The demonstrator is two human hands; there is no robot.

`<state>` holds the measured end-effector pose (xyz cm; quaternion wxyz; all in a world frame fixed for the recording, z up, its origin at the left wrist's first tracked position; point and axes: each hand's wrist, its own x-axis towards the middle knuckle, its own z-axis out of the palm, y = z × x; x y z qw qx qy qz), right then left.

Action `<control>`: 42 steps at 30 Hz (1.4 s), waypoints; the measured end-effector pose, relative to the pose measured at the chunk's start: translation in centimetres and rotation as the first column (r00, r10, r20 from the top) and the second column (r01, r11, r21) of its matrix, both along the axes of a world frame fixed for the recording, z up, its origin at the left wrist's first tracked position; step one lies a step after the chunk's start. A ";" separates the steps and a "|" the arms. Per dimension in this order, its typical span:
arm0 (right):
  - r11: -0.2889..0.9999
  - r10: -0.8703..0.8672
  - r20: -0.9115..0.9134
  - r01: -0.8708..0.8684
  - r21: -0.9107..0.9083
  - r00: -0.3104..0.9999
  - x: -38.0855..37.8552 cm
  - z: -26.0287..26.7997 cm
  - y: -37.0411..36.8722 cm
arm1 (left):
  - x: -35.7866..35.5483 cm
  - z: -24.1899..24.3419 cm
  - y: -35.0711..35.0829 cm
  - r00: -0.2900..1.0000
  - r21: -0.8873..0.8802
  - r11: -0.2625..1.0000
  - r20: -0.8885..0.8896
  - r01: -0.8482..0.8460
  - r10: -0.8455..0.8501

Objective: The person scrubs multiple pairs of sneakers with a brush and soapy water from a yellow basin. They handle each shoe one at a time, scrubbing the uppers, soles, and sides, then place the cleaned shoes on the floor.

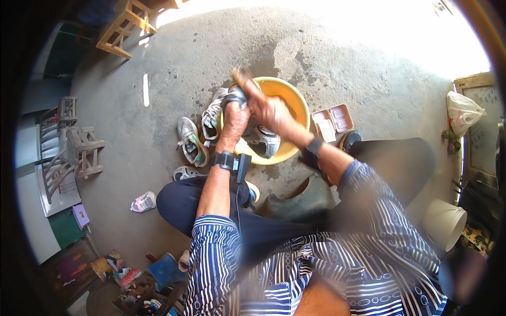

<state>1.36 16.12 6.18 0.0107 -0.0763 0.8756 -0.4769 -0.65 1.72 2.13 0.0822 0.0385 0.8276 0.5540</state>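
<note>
My left hand (237, 120) grips a grey shoe (236, 96) above the left rim of a yellow plastic basin (302, 104). My right hand (265, 106), blurred, holds a brush (242, 75) against that shoe; the brush's bristles cannot be made out. A grey and white sneaker (270, 141) rests inside the basin, beneath my hands. Left of the basin, a pale sneaker with laces (211, 114) and another with green trim (190, 140) lie on the floor. Part of a further sneaker (186, 173) shows beside my left knee.
An open pink soap box (332, 120) lies right of the basin. A pink and white shoe (144, 202) is at the left. Wooden stools (126, 29) stand farther off, and a white bucket (444, 225) is at the right. Wet patches mark the concrete floor (174, 75).
</note>
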 end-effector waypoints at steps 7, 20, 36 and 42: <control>0.987 0.119 -0.201 -0.094 0.127 0.972 1.9 0.2 -0.3 | -0.1 0.0 0.0 0.988 -0.238 0.971 -0.156 -0.035 -0.003; 0.907 0.085 0.009 -0.081 0.414 0.996 0.2 -0.4 1.6 | 0.8 -1.1 0.6 0.937 -0.499 0.840 -0.142 0.210 -0.319; 0.684 0.251 0.453 0.175 -0.708 0.856 -1.8 -0.6 8.5 | 1.2 4.1 2.8 0.633 -0.650 0.718 -0.452 0.249 -0.629; 0.520 -0.021 0.479 0.419 -0.744 0.877 -0.6 -2.8 7.3 | 1.1 8.5 3.3 0.841 -0.394 0.884 -0.362 0.252 -0.402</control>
